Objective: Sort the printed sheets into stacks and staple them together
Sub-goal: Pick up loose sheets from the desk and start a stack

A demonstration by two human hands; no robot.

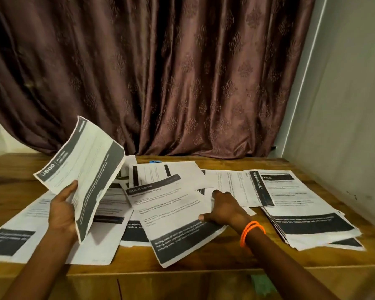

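Fingers of the left hand (62, 210) grasp a lifted sheet (82, 172), the right hand (222, 210) pinches the "MULTI-ROOM" sheet (171, 215) among papers crowding the wooden table (225, 163) before a curtain (160, 72).

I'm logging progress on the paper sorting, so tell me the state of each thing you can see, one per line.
Left hand: grips a lifted, curling sheet.
Right hand: pinches the multi-room sheet, which overhangs the table edge.
Right stack: piled flat, roughly squared.
Loose sheets: spread out, overlapping, unsorted.
Curtain: drawn closed.
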